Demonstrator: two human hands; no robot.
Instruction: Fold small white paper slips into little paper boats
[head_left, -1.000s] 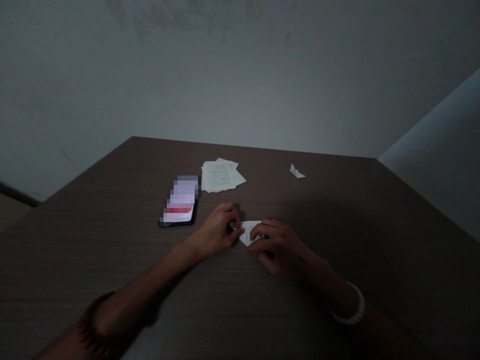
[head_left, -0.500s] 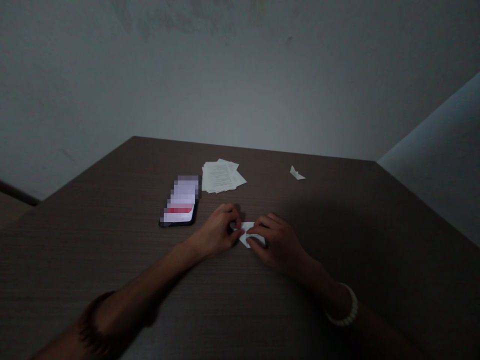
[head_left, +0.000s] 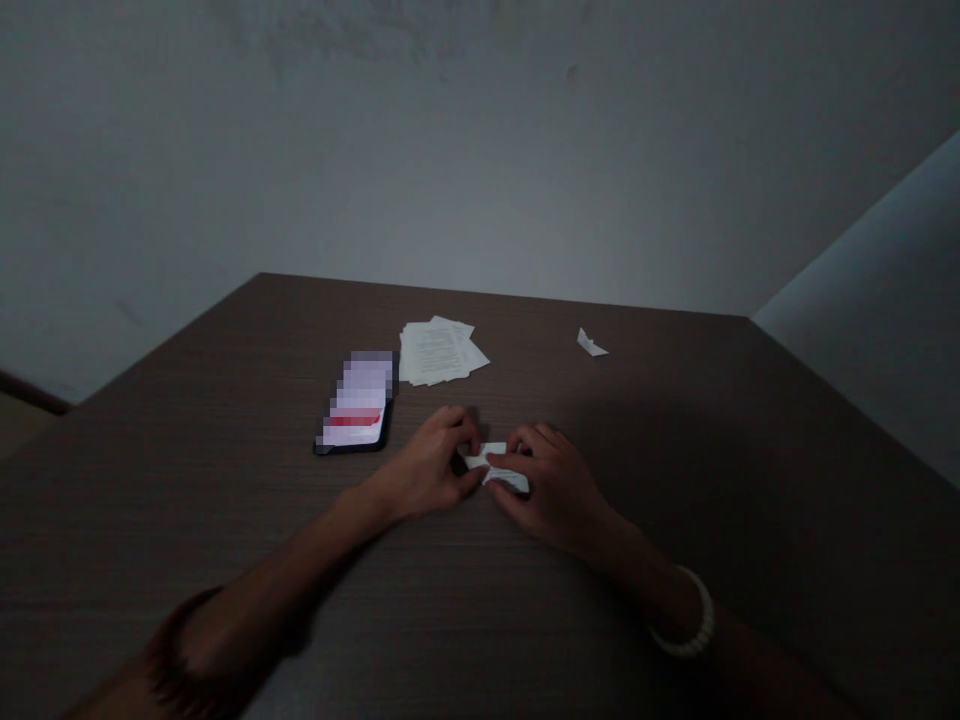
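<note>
A small folded piece of white paper [head_left: 508,479] lies on the dark wooden table between my hands. My left hand [head_left: 439,460] pinches its left end between thumb and curled fingers. From the right, my right hand [head_left: 551,485] grips the same paper, its index finger pressed on the middle and its thumb at the near edge. The fingers cover parts of the paper, so its full shape is hidden.
Beyond my left hand lie a phone [head_left: 356,405] with a lit, blurred screen and a loose stack of printed paper sheets [head_left: 437,352]. A small folded paper boat [head_left: 592,343] sits at the back right of the table [head_left: 675,400]. A wall [head_left: 480,180] rises behind the table.
The near left corner of the paper has been folded in, and its near side now shows a straighter edge. My right index finger has shifted slightly left across it.
</note>
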